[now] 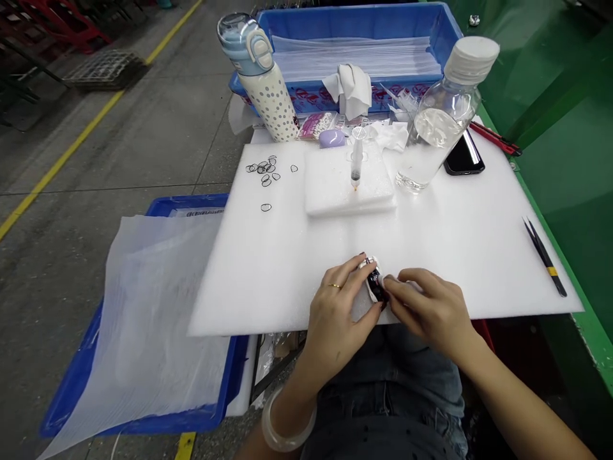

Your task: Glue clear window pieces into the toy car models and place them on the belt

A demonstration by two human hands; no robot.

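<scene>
Through the head camera, I look down on a white foam sheet (268, 275) with two bare hands at its near edge. The left hand (338, 313) grasps a small black-and-white part (374, 284) between thumb and fingers, probably to steady it. The right hand (433, 310) is closed in a pinch on a small white piece (382, 280), too hidden for me to identify, against the part's right side. I judge the foam serves as soft padding. Beyond the hands, a syringe (357, 160) with an orange tip is on a foam block (330, 185), perhaps raised for easy reach. Thin black rings (262, 168) lie loosely to the left, tweezers (546, 255) to the right, seemingly apart to leave working room.

The part is small and longish, with a dark, glossy middle and a white, rounded border; fingers cover much of it.
</scene>
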